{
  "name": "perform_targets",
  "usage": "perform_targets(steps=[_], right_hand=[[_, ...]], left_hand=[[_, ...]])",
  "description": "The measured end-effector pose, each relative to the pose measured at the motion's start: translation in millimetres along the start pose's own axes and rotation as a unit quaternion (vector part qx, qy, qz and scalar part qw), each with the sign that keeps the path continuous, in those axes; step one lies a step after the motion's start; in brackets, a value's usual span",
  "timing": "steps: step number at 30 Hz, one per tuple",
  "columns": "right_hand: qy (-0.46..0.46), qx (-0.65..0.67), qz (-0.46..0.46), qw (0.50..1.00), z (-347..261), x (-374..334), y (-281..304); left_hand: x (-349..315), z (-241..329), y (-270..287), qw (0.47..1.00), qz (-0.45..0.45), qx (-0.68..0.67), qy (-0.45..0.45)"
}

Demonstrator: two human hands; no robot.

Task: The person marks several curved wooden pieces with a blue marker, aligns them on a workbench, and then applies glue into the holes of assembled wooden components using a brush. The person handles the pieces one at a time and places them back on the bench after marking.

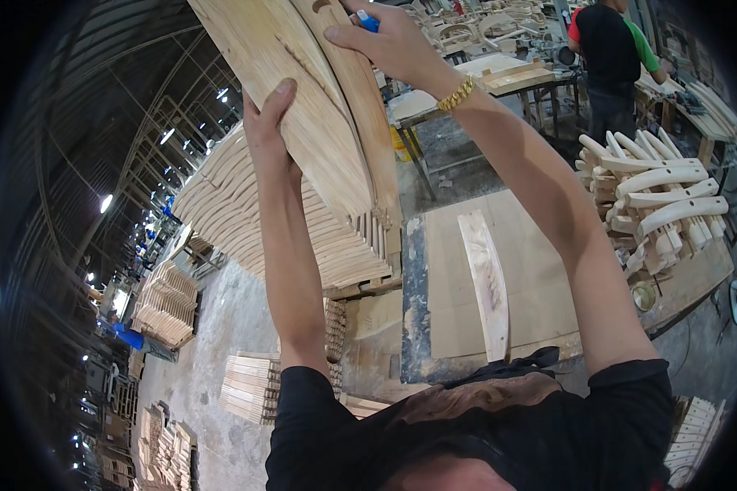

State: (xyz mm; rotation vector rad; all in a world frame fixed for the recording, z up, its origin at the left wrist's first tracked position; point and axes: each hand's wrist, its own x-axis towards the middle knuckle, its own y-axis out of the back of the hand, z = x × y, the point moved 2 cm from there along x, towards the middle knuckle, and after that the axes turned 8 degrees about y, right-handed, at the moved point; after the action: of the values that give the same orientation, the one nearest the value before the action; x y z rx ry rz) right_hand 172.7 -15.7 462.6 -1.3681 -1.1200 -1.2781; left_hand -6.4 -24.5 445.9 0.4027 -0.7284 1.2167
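Overhead, above bench: curved wooden boards gripped by left hand at lower edge; right hand closed on top edge, blue object pinched. Slip judged likely: boards heavy, raised high; drop onto loose slat or stacked parts possible.

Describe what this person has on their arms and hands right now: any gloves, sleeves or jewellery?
No gloves: both hands are bare. The left hand wears nothing at the wrist. The right hand has a gold-coloured chain bracelet at the wrist. Both forearms are uncovered; black short sleeves end near the elbows.
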Motion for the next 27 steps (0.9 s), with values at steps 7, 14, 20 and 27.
perform_targets(steps=[7, 14, 20, 27], right_hand=[[-0.023, -0.030, -0.015, 0.999, -5.3, 6.8, -3.9], [-0.027, -0.007, 0.016, 0.999, 9.0, 10.6, -10.2], [-0.090, -0.017, -0.004, 0.996, 10.1, 8.6, -13.2], [-0.010, -0.033, 0.025, 0.999, 24.0, 13.9, -14.7]], left_hand=[[8.0, -2.6, 6.5, 1.000, 0.003, -0.025, -0.002], [10.0, -7.4, 7.6, 0.999, -0.017, -0.033, -0.011], [11.2, -10.5, 12.8, 0.999, -0.025, -0.035, 0.004], [15.9, -17.0, 13.2, 0.998, -0.032, -0.052, 0.007]])
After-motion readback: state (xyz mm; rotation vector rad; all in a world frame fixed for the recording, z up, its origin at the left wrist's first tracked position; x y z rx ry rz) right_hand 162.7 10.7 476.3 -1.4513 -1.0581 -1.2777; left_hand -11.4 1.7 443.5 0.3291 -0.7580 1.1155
